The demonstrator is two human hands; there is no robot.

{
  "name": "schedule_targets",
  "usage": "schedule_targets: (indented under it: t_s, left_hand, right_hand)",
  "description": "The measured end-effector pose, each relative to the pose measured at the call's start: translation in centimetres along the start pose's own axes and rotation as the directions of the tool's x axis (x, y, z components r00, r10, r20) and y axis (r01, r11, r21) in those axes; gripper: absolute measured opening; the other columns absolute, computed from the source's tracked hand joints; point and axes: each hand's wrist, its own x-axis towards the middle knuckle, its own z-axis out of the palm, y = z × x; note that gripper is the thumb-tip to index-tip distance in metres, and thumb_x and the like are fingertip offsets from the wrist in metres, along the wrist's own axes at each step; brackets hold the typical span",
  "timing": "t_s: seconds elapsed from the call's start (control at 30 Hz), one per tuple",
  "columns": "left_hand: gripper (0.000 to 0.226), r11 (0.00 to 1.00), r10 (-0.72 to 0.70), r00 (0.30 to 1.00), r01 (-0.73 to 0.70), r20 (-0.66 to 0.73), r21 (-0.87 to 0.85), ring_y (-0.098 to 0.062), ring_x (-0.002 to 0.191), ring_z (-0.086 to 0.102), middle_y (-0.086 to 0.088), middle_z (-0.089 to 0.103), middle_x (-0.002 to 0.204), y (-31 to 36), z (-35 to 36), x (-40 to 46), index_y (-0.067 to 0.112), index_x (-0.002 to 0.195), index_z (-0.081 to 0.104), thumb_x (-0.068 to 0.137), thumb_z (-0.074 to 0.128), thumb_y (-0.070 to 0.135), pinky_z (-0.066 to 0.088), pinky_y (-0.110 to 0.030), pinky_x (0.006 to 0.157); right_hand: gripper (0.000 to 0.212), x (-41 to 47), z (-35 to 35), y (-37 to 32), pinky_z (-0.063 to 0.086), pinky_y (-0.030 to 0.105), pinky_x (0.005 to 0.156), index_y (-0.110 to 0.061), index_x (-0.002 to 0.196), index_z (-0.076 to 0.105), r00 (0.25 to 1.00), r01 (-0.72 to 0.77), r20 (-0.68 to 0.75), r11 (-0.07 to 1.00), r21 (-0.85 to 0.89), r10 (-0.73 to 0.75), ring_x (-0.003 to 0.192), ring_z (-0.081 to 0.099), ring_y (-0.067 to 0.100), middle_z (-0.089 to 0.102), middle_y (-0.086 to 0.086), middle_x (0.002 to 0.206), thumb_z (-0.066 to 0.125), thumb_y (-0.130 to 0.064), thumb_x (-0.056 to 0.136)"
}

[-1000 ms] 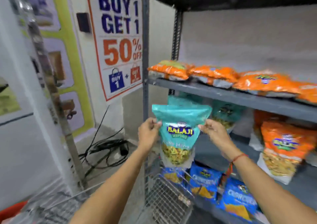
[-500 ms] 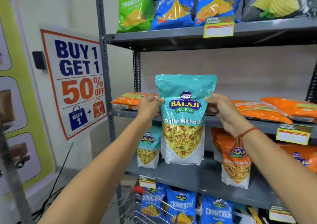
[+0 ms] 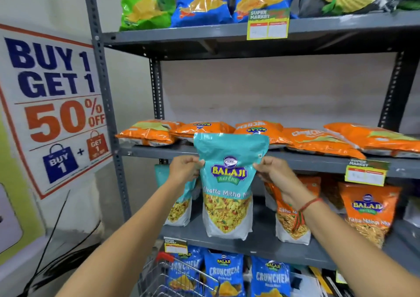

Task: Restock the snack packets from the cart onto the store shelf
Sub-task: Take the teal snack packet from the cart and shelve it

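Note:
A teal Balaji snack packet stands upright on the grey middle shelf, its base touching the board. My left hand pinches its left edge near the top. My right hand pinches the right edge at the same height. Another teal packet stands behind and to the left, partly hidden by my left forearm. The wire cart with a red handle shows at the bottom, below the shelf.
Orange Balaji packets stand to the right on the same shelf. Flat orange packets lie on the shelf above. Blue Crunchem bags fill the lower shelf. A sale poster hangs on the left wall, with black cables on the floor.
Both hands raised the teal packet from cart level, then brought it forward and down until it stands on the middle shelf. The view tilted upward.

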Motion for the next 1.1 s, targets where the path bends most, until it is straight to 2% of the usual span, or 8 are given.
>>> schedule_targets:
  t_s: [0.07,0.23,0.43,0.53,0.7,0.9,1.0,1.1]
  left_hand:
    - [0.018,0.998,-0.05,0.999,0.051,-0.01,0.022,-0.008,0.038,0.044,0.003,0.053,0.044,-2.5,0.3,1.1,0.01,0.066,0.059,0.084,0.065,0.008,0.041,-0.017,0.039]
    - [0.013,0.987,-0.152,0.987,0.154,-0.055,0.037,-0.027,0.069,0.063,-0.018,0.068,0.077,-8.8,1.5,4.2,0.011,0.066,0.065,0.077,0.071,0.011,0.056,-0.037,0.067]
    - [0.016,0.981,-0.188,0.972,0.192,-0.141,0.009,-0.025,0.076,0.065,-0.006,0.073,0.072,-14.7,4.1,9.1,0.02,0.058,0.068,0.073,0.073,0.017,0.055,-0.038,0.076]
    - [0.015,0.981,-0.165,0.973,0.179,-0.162,0.078,-0.026,0.077,0.066,-0.007,0.072,0.075,-16.5,5.5,10.2,0.025,0.056,0.07,0.069,0.077,0.023,0.057,-0.034,0.073]
    - [0.008,0.993,-0.078,0.985,0.091,-0.155,0.077,-0.005,0.054,0.056,-0.001,0.06,0.063,-17.8,7.3,11.1,-0.004,0.083,0.07,0.081,0.066,0.002,0.043,-0.007,0.052]
    - [0.006,0.997,-0.048,0.998,0.049,-0.033,0.054,0.0,0.073,0.068,-0.002,0.073,0.079,-20.8,7.5,13.8,0.011,0.077,0.071,0.082,0.068,0.012,0.05,-0.03,0.074]
    - [0.047,0.989,-0.15,0.979,0.149,0.136,0.019,-0.019,0.105,0.067,-0.005,0.07,0.111,-24.0,7.3,13.6,0.01,0.112,0.062,0.071,0.079,0.025,0.056,-0.032,0.085]
    - [0.091,0.966,-0.255,0.935,0.234,0.246,0.112,-0.008,0.116,0.057,0.011,0.06,0.124,-28.9,7.2,12.0,0.027,0.124,0.047,0.045,0.09,0.042,0.052,-0.021,0.086]
  right_hand:
    - [0.037,1.2,0.1,3.1,0.035,0.023,0.049,-0.017,0.049,0.055,0.999,-0.046,-0.018,0.997,-0.058,0.045,0.05,0.043,0.01,0.057,-0.004,0.049,0.062,-0.007,0.084]
    - [0.038,3.1,1.0,8.5,0.042,0.007,0.046,-0.014,0.049,0.056,0.99,-0.143,-0.025,0.983,-0.111,0.141,0.05,0.058,0.0,0.064,-0.011,0.044,0.06,0.001,0.084]
    - [0.019,7.8,0.6,16.8,0.057,0.05,0.081,-0.012,0.075,0.071,0.988,-0.15,-0.074,0.966,-0.211,0.137,0.08,0.072,0.023,0.077,0.004,0.077,0.064,-0.03,0.075]
    - [0.012,8.9,1.2,18.6,0.06,0.037,0.076,-0.009,0.076,0.074,0.973,-0.195,-0.145,0.974,-0.119,0.178,0.087,0.072,0.024,0.078,0.004,0.083,0.064,-0.012,0.082]
    - [0.015,10.7,1.5,21.9,0.057,0.03,0.076,-0.014,0.079,0.072,0.956,-0.251,-0.163,0.968,-0.016,0.245,0.091,0.071,0.019,0.076,0.0,0.09,0.061,-0.009,0.086]
    - [0.003,12.4,0.8,23.7,0.045,0.024,0.069,-0.016,0.086,0.064,0.958,-0.274,-0.058,0.958,0.089,0.279,0.093,0.064,0.02,0.072,-0.002,0.093,0.066,-0.015,0.083]
    - [0.067,11.8,0.2,26.0,0.051,0.019,0.081,-0.021,0.122,0.049,0.931,-0.347,0.165,0.929,0.131,0.324,0.113,0.058,0.009,0.062,-0.008,0.121,0.081,-0.026,0.063]
    - [0.111,10.6,0.4,29.8,0.04,0.034,0.108,-0.02,0.142,0.025,0.86,-0.437,0.268,0.898,-0.051,0.434,0.133,0.04,0.018,0.038,-0.007,0.144,0.09,-0.027,0.052]
